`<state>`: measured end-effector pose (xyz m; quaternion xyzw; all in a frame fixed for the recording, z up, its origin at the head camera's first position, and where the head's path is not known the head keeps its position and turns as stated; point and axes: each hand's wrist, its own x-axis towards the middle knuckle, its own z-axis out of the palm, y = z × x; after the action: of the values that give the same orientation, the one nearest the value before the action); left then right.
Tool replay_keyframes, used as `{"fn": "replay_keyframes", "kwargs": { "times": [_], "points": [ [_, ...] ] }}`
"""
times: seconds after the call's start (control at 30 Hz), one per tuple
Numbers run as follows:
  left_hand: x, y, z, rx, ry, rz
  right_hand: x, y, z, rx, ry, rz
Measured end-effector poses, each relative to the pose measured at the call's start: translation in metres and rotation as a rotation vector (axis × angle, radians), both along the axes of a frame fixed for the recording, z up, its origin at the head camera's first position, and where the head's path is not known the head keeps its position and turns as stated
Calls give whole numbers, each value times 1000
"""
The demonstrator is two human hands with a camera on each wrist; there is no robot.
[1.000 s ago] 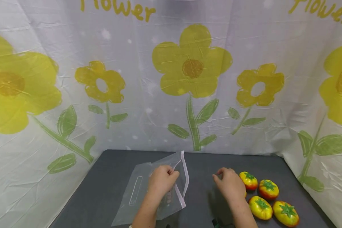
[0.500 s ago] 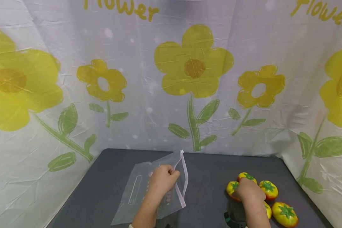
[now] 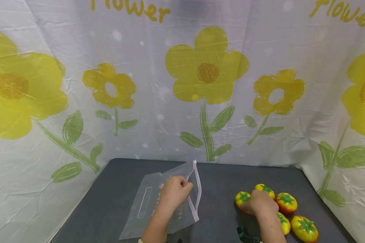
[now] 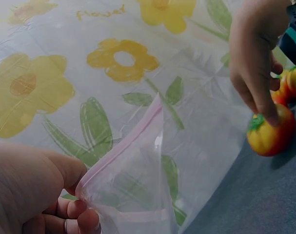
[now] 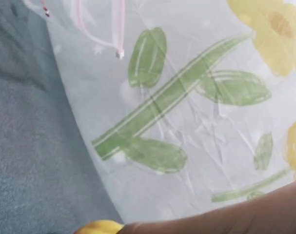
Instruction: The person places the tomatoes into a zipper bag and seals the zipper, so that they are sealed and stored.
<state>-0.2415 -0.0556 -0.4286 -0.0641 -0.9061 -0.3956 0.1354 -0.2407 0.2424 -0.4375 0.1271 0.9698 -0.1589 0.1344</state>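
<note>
My left hand (image 3: 174, 191) pinches the upper layer of a clear zip bag (image 3: 147, 206) near its mouth. The bag lies flat, and its pink slider strip (image 4: 123, 139) gapes open in the left wrist view. At the right, my right hand (image 3: 263, 204) grips a yellow-and-red, tomato-like fruit (image 3: 240, 199) with a green leafy top. The left wrist view has the fingers of the right hand (image 4: 255, 63) around the top of this fruit (image 4: 270, 139). In the right wrist view only a strip of the hand (image 5: 226, 217) and a yellow edge show.
Several matching fruits, such as a back one (image 3: 287, 202) and a front one (image 3: 305, 228), sit right of and behind my right hand. The dark table (image 3: 219, 189) ends at a flower-printed cloth (image 3: 152, 135) behind and at both sides.
My right hand first moved right to the fruits, then slightly left, and the gripped fruit has shifted left with it, away from the others. The left hand and bag have stayed put.
</note>
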Motion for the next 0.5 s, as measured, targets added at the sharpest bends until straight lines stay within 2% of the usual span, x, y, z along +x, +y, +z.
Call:
{"fn": "replay_keyframes", "kwargs": {
  "times": [0.13,0.23,0.37,0.5],
  "points": [
    [1,0,1,2,-7,-7,5,-2,7,-34,39,21],
    [1,0,1,4,-8,-16,9,-2,13,-100,82,53],
    [2,0,1,4,-2,-22,12,-3,20,-266,120,100],
    [1,0,1,2,-1,-21,14,-5,25,-430,149,110]
  ]
}}
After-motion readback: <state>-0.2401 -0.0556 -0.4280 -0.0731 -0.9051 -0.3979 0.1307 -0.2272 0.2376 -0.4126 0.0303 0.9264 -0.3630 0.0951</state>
